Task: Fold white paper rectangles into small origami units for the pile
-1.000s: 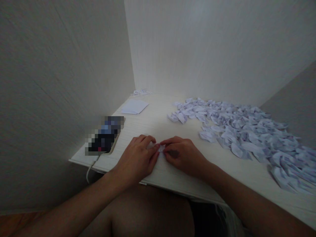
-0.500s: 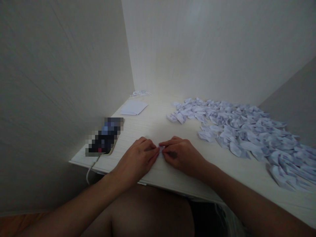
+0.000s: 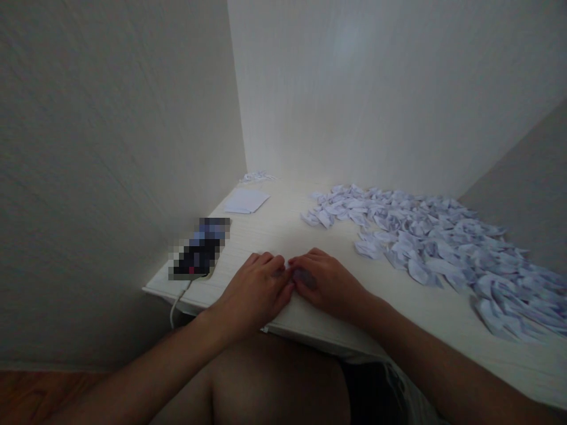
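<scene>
Just above the front edge of the white table, my left hand and my right hand meet, fingertips touching. Both are closed in a pinch. Between them shows a bit of a small piece of white paper, mostly covered by the fingers, so its shape cannot be made out. Off to the right of my right hand spreads a wide heap of folded white paper pieces. Beyond my left hand lies a flat stack of white paper sheets.
A phone, its screen blurred out, lies at the table's left edge with a white cable hanging over the side. Thin white strips rest in the far left corner. Pale walls enclose the table's back and sides.
My hands have drawn closer together, and the fingers now cover more of the paper between them. The whole view has shifted slightly. Heap, stack and phone look undisturbed.
</scene>
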Motion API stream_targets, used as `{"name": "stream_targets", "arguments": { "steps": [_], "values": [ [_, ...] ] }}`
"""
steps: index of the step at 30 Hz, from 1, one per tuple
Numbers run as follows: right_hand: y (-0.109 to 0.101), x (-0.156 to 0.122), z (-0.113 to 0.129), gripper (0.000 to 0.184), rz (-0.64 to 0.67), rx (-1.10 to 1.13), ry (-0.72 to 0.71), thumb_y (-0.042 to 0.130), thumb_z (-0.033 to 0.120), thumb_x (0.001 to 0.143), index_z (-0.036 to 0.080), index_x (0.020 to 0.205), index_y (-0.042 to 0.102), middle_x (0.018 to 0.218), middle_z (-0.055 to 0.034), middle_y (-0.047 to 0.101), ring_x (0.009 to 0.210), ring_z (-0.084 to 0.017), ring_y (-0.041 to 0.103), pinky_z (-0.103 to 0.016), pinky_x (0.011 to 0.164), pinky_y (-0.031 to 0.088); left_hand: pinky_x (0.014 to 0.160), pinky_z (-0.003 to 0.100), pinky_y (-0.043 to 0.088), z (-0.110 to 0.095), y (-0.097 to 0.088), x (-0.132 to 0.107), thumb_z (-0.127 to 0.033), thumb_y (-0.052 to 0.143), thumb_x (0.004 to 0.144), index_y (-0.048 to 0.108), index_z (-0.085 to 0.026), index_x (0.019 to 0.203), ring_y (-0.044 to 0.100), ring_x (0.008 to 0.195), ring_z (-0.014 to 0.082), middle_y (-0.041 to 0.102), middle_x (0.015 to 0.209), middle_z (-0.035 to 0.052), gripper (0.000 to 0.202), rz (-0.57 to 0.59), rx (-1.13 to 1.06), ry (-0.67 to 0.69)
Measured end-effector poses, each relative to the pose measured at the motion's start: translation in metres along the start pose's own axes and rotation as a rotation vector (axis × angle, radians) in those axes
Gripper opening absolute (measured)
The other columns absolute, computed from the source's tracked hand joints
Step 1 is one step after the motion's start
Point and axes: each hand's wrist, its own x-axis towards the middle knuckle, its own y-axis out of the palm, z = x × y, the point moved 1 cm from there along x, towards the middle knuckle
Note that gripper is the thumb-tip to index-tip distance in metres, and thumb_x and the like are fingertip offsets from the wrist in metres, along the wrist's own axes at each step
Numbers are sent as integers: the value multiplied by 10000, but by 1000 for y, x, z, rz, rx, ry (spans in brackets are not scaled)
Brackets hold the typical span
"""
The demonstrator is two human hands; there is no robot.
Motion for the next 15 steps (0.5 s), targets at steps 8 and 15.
{"name": "stream_targets", "arguments": {
  "steps": [8,15],
  "values": [
    [-5,-22,21,355,45,-220,60,486,151,907,80,1234,607,1215,-165,675,1147,-273,598,-487,1070,375,878,457,483,-9,-6,-3,-253,519,926,647,-120,1130,588,944,275,637,1021,113,275,-2,79,11],
    [-7,-49,35,465,49,-276,140,476,210,917,70,1357,529,1278,-190,648,1235,-306,543,-577,1151,229,1040,471,427,-3,4,-9,-224,521,933,670,-109,1147,507,1266,304,608,1286,167,285,-131,22,52]
  ]
}}
